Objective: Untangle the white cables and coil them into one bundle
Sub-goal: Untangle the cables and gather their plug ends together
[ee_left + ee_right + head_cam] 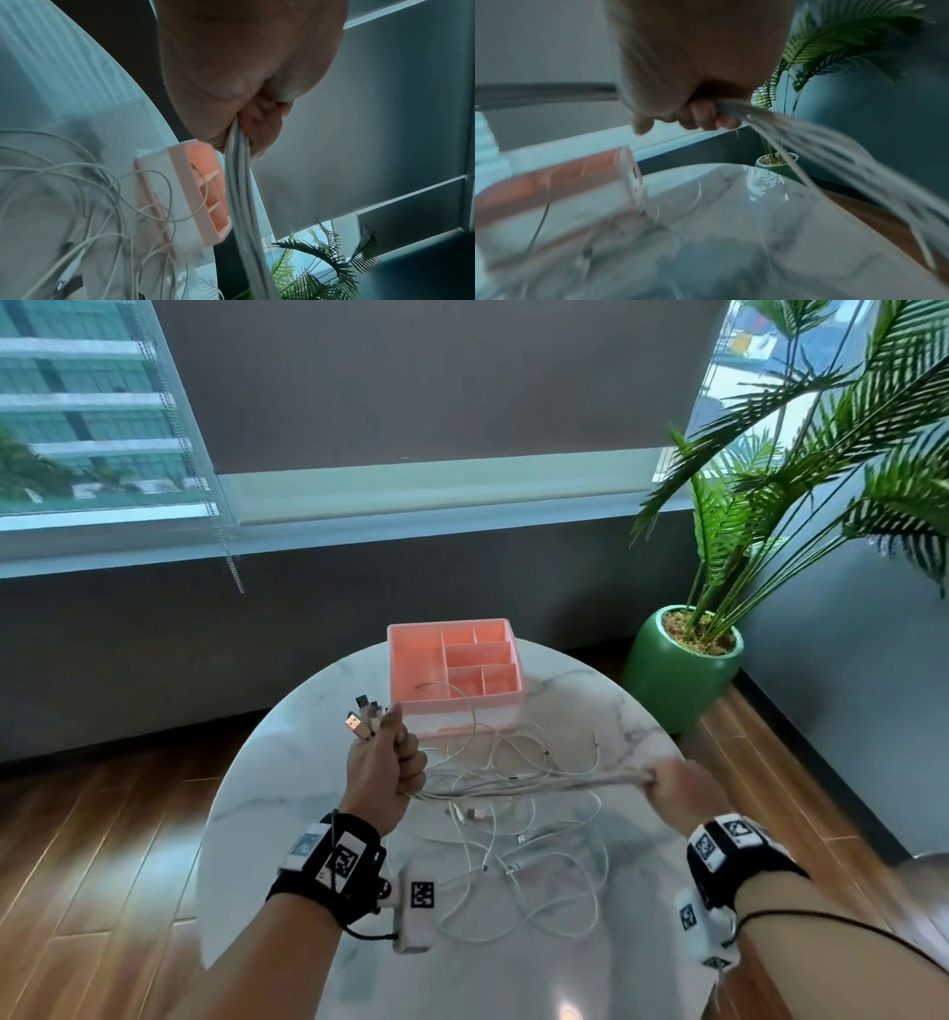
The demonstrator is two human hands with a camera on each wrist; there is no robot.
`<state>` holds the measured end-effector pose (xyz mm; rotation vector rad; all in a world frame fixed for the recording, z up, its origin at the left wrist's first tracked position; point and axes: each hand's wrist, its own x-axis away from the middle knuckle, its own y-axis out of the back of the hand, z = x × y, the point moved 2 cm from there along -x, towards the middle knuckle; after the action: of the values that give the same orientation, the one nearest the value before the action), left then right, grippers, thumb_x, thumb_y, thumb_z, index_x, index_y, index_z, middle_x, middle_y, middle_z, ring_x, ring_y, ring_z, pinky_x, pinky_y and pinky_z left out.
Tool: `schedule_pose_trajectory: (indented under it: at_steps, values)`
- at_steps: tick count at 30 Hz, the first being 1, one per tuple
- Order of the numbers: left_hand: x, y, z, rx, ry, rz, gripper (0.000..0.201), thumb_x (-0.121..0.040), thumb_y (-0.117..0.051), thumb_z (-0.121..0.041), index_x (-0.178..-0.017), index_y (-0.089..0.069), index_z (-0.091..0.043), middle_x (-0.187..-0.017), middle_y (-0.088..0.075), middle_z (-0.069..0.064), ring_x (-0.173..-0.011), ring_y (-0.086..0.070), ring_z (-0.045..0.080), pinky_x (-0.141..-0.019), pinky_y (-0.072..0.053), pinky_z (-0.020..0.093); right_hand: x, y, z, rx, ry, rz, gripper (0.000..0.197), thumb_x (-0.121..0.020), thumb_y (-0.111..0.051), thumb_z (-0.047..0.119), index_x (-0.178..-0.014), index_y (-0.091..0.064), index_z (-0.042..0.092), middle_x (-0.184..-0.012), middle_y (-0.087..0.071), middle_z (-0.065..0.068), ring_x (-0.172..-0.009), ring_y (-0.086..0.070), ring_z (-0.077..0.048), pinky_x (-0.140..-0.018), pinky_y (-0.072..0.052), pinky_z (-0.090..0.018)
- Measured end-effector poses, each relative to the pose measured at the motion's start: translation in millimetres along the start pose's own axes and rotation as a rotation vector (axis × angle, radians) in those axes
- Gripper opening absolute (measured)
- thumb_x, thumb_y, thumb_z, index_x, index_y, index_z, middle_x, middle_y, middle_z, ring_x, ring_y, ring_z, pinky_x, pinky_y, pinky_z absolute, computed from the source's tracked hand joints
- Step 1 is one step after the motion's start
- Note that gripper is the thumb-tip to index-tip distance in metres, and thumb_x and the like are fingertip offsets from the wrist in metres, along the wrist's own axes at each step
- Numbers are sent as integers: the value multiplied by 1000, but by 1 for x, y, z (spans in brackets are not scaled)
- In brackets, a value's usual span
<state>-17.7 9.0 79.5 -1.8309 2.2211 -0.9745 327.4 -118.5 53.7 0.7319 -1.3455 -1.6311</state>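
Several white cables (518, 819) lie tangled on the round marble table (287, 788). My left hand (387, 752) is raised above the table and grips a bunch of cable ends, with the plugs (364, 719) sticking up out of the fist. From there a gathered strand of cables (565, 785) runs to my right hand (678, 785), which grips it over the table's right side. In the left wrist view the cables (239, 182) hang out of my fist (244, 105). The right wrist view is blurred and shows fingers (706, 115) curled round the strand (808, 142).
A pink divided organiser box (454, 667) stands at the table's far side, with one cable end lying in its large compartment. A potted palm in a green pot (678, 670) stands on the wooden floor to the right. A window and grey wall lie beyond.
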Motion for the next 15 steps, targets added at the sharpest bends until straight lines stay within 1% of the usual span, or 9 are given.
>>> schedule_pose_trajectory:
  at_steps: [1, 3, 4, 5, 7, 8, 9, 12, 15]
  values:
    - [1, -6, 3, 5, 8, 11, 44, -105, -49, -32, -66, -29, -24, -57, -19, -5, -42, -16, 8, -36, -16, 16, -5, 16, -1, -10, -9, -163, 40, -96, -48, 46, -70, -58, 18, -64, -63, -1, -63, -59, -30, -55, -36, -28]
    - [2, -14, 5, 5, 6, 24, 44, -105, -48, -32, -66, -29, -23, -56, -20, -5, -42, -16, 8, -37, -16, 16, -9, 40, 4, -30, 6, -398, 47, -98, -48, 49, -62, -42, 19, -56, -50, 1, -54, -45, -28, -53, -31, -29]
    - [2, -16, 4, -2, 0, 28, 44, -105, -47, -33, -67, -29, -23, -56, -20, -5, -42, -16, 7, -37, -15, 16, -10, 44, 4, -38, 32, -458, 49, -98, -49, 48, -61, -39, 18, -54, -48, 1, -52, -43, -27, -54, -29, -30]
    - [2, -16, 2, -8, -4, 28, 44, -105, -46, -35, -67, -29, -24, -56, -21, -6, -42, -16, 7, -37, -15, 17, -11, 43, 5, -46, 70, -452, 48, -99, -49, 47, -62, -43, 17, -54, -51, 0, -52, -46, -28, -55, -30, -30]
    - [1, -13, -1, -15, -9, 17, 44, -106, -44, -36, -66, -29, -23, -56, -22, -6, -42, -16, 7, -38, -15, 17, -13, 23, 0, -37, 111, -280, 38, -99, -49, 42, -74, -62, 16, -68, -68, -4, -63, -63, -31, -61, -43, -34]
    - [1, -10, -3, -21, -12, 8, 44, -106, -44, -37, -67, -29, -23, -56, -22, -6, -42, -16, 7, -38, -15, 17, -11, 7, -3, -11, 83, -133, 30, -98, -50, 37, -82, -66, 17, -78, -72, -6, -74, -67, -32, -68, -49, -36]
    - [0, -7, -3, -31, -16, 0, 44, -106, -44, -37, -67, -29, -23, -55, -22, -6, -42, -16, 7, -38, -15, 17, -9, -12, -7, 7, 51, 22, 25, -96, -50, 34, -82, -64, 20, -84, -72, -7, -82, -68, -33, -73, -51, -38]
    - [1, 2, -1, -68, -14, -23, 44, -105, -46, -37, -67, -29, -22, -55, -23, -5, -43, -16, 8, -39, -15, 17, 6, -57, -3, 30, 15, 394, 34, -90, -55, 46, -67, -56, 21, -71, -61, 1, -81, -64, -29, -75, -49, -36]
    - [3, 11, 3, -48, -7, -55, 45, -105, -46, -36, -67, -28, -22, -54, -24, -6, -42, -16, 8, -39, -16, 16, 15, -66, 31, -28, 147, 512, 29, -78, -73, 45, -67, -55, 25, -72, -62, 5, -81, -65, -20, -74, -48, -31]
